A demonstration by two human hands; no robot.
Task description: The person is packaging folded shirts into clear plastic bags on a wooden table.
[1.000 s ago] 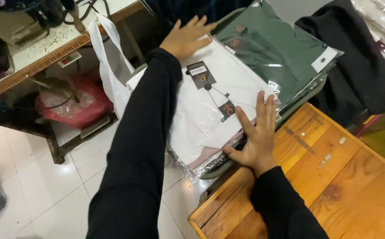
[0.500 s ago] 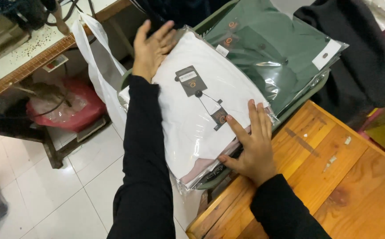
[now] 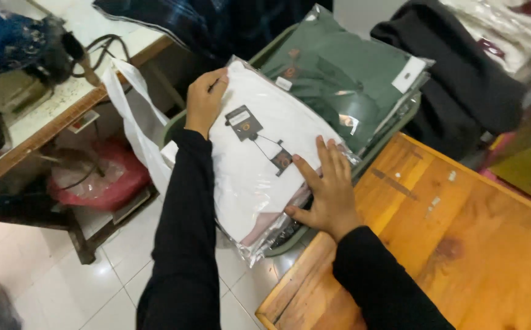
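Note:
A folded white garment in a clear plastic bag (image 3: pixel 259 165), with two small dark tags on top, lies on a stack of similar bagged garments. My left hand (image 3: pixel 204 101) grips its far left corner. My right hand (image 3: pixel 326 186) holds the near right edge, fingers spread on top and thumb at the side. Behind it lies a bagged dark green garment (image 3: pixel 345 79) with a white label. Both my arms wear black sleeves.
A wooden table (image 3: pixel 461 244) fills the lower right. Dark clothing (image 3: pixel 461 73) is piled at the back right. A white plastic bag (image 3: pixel 137 122) hangs at the left beside a work table (image 3: pixel 51 116); a red bag (image 3: pixel 106 183) sits under it on the white tiled floor.
My left hand has drawn back from the far green package to the white package's left corner. The right hand has stayed on the near edge. The white package has shifted slightly toward me.

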